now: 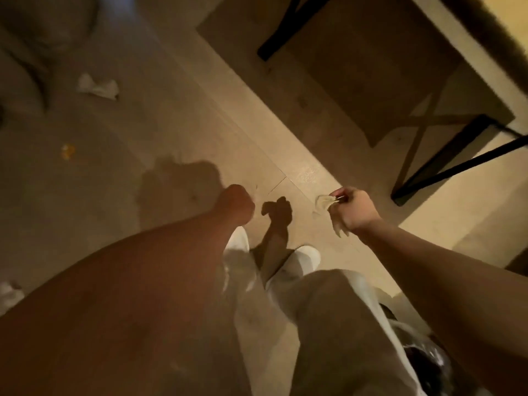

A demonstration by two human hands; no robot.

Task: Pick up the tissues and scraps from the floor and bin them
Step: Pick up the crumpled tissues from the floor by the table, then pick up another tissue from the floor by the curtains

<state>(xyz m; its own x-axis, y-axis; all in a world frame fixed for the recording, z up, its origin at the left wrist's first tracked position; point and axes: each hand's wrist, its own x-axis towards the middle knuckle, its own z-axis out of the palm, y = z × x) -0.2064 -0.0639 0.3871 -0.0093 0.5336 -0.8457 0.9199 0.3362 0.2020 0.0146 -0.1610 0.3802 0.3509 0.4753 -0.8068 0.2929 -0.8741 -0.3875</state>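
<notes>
My right hand [353, 210] is closed on a thin clear plastic scrap [324, 202], held above the pale floor at middle right. More of that scrap pokes out under the palm. My left hand [235, 203] is a closed fist with nothing visible in it, held out over the floor at centre. A crumpled white tissue [98, 87] lies on the floor at upper left. A small orange scrap [68, 151] lies below it. Another white tissue [10, 294] shows at the left edge. The bin [423, 355], lined with a clear bag, sits at lower right, partly hidden by my leg and right arm.
A table [468, 50] with black legs [445, 170] stands at upper right, over a brown mat [371, 81]. My light trousers and white shoes [307, 255] fill the lower centre. A dark rounded object [43, 38] sits at upper left.
</notes>
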